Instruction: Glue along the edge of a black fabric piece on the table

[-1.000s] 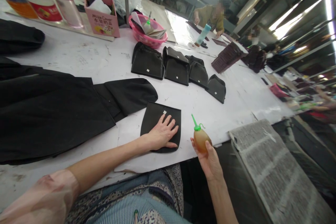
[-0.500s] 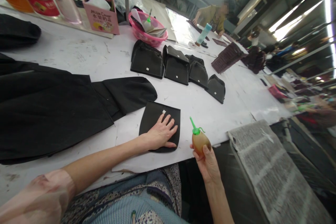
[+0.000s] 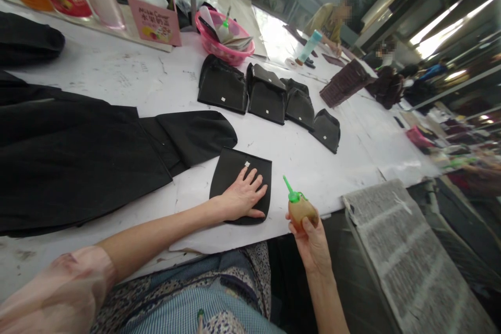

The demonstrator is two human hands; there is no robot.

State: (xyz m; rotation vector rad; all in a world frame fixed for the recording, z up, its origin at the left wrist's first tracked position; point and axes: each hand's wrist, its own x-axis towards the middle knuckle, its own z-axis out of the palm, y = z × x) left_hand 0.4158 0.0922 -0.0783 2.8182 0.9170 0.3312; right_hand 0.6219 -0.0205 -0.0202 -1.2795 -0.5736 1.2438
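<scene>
The left hand [image 3: 243, 198] lies flat, fingers spread, on a black panel [image 3: 227, 177] near the tabletop's [image 3: 301, 162] front edge, gripping nothing, as a second ago. The right hand [image 3: 312, 245] is closed around a bottle [image 3: 301, 212], right of the panel; its green strap [image 3: 301, 196], sticking out earlier, now lies closer in. Left of the panel spreads black cloth [image 3: 78, 162]; beyond are black pouches [image 3: 268, 102] and a pink basket [image 3: 230, 56].

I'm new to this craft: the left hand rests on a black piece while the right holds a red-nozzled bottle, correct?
No: the head view shows a green nozzle, not red. The right hand holds the bottle; the left hand rests on the black piece.
</scene>
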